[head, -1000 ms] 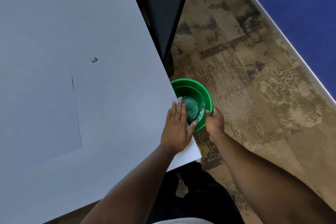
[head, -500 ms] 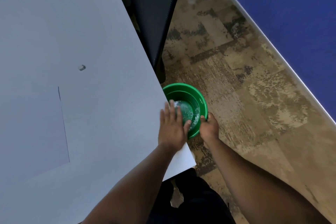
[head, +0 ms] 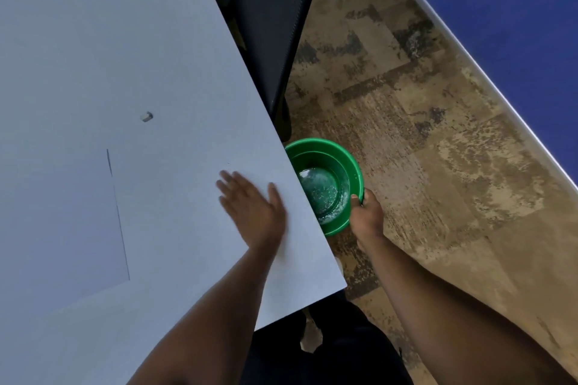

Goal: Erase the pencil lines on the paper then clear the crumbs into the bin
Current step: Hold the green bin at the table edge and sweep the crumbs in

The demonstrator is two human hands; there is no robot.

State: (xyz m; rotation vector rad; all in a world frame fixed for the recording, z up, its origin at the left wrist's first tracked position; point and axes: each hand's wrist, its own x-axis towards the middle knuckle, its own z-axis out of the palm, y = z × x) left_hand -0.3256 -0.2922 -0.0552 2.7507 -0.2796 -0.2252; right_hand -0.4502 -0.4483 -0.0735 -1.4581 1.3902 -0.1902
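Observation:
A green round bin hangs just below the right edge of the white table, with pale crumbs on its bottom. My right hand grips the bin's near rim. My left hand lies flat on the table, fingers straight, a short way in from the edge. A white sheet of paper lies at the left, its right edge showing as a thin dark line. A small grey eraser sits on the table above the paper's corner.
A black mesh chair stands just beyond the table's right edge, behind the bin. Mottled brown carpet covers the floor, bounded by a blue wall at the upper right. The table's near corner is at the lower middle.
My left hand has drawn back from the table edge over the bin to a spot further in on the table. The right hand keeps holding the bin in place.

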